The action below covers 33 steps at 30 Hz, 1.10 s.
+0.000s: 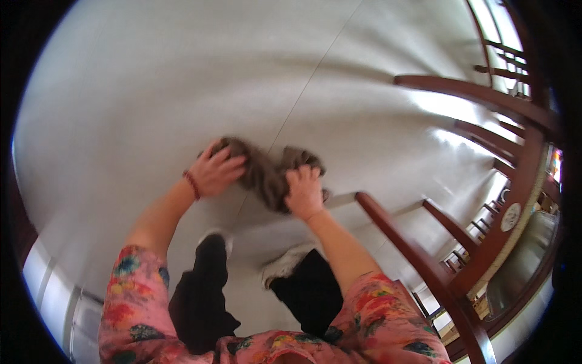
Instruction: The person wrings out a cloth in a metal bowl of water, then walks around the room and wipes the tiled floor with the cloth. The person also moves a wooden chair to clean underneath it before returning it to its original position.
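A crumpled brown cloth [264, 179] is spread between my two hands, just above or on the pale floor; which of the two I cannot tell. My left hand [217, 172], with a dark red bead bracelet at the wrist, grips the cloth's left end, fingers curled over it. At the other end, my right hand [305, 193] clasps the bunched fabric, its fingers bent into the folds. Some motion blur softens the cloth and the fingers.
Pale floor [151, 109] with a thin seam extends around the cloth. On the right stands dark red wooden furniture with several legs [400, 230] and a dark seat cushion [524, 264]. My feet, in light shoes [285, 265], are close below my hands.
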{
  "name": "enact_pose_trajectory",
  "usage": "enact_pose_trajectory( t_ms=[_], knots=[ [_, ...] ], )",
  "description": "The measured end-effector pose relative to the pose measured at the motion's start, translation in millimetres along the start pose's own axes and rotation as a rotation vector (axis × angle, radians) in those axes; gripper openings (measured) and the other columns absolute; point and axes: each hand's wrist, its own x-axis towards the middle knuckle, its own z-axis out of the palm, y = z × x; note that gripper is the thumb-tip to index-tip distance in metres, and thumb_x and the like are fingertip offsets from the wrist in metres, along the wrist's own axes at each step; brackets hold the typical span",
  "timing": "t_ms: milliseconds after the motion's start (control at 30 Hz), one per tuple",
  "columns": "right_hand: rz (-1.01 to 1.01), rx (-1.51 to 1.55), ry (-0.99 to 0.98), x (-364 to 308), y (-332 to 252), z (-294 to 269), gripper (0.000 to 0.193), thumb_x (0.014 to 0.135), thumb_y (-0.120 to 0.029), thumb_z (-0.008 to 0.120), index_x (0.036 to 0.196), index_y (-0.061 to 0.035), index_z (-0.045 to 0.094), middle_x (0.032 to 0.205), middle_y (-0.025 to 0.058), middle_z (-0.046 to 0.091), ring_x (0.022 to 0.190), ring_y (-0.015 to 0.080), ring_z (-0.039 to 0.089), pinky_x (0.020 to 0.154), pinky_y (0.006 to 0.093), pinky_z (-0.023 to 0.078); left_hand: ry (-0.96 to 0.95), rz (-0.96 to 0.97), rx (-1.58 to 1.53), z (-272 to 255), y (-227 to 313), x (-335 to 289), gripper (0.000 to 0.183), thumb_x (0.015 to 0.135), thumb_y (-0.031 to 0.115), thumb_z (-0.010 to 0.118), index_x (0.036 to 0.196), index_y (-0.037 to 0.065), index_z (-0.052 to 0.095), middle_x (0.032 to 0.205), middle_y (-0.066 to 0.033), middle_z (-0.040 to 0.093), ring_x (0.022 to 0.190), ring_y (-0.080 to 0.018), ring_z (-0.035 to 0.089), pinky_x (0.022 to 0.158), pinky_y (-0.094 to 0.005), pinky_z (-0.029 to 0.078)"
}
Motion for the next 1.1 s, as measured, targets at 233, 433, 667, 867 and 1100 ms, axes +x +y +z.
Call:
enact_pose_trajectory(
  t_ms=[233,433,667,867,1100],
  knots=[
    [0.422,0.619,0.039,2,-57,-6,0.052,0.067,-0.006,0.065,0.114,-0.0062,0.043,0.113,0.0154,0.043,0.103,0.0359,0.042,0.084,0.0419,0.043,-0.269,-0.590,-0.112,-16,46,22,0.033,0.078,0.013,0.048,0.110,0.016,0.056,0.131,-0.0010,0.042,0.120,-0.0280,0.035,0.099,-0.0506,0.027],
    [0.592,1.929,-0.275,-49,-120,-43,0.040,0.082,-0.008,0.050,0.120,-0.0031,0.040,0.109,0.0141,0.052,0.097,0.0268,0.055,0.081,0.0424,0.049,0.095,-1.532,-0.674,-59,90,-16,0.021,0.080,0.012,0.052,0.096,0.002,0.062,0.097,-0.0181,0.062,0.094,-0.0347,0.056,0.085,-0.0388,0.045],
    [0.977,1.862,-0.459,-145,-149,-119,0.040,0.091,-0.036,0.035,0.116,-0.0097,0.051,0.108,0.0081,0.059,0.092,0.0251,0.056,0.062,0.0400,0.047,0.291,-1.645,-1.040,-196,176,-88,0.026,0.084,0.017,0.052,0.100,-0.001,0.060,0.083,-0.0100,0.064,0.075,-0.0161,0.057,0.069,-0.0299,0.046],
    [0.724,1.909,-0.385,-199,-196,-202,0.032,0.089,-0.022,0.038,0.113,-0.0042,0.050,0.107,0.0134,0.057,0.094,0.0293,0.058,0.078,0.0481,0.050,0.478,-1.658,-1.279,-300,249,-87,0.029,0.088,0.017,0.051,0.110,-0.002,0.057,0.079,-0.0016,0.057,0.071,-0.0080,0.050,0.064,-0.0240,0.042],
    [0.412,1.600,-0.205,-212,-283,-346,0.036,0.076,-0.001,0.054,0.111,-0.0020,0.044,0.099,0.0118,0.055,0.087,0.0215,0.058,0.074,0.0353,0.052,0.684,-1.628,-2.033,-427,270,-52,0.042,0.090,0.035,0.051,0.121,0.007,0.049,0.103,-0.0057,0.060,0.094,-0.0150,0.056,0.079,-0.0317,0.046]
  ],
)
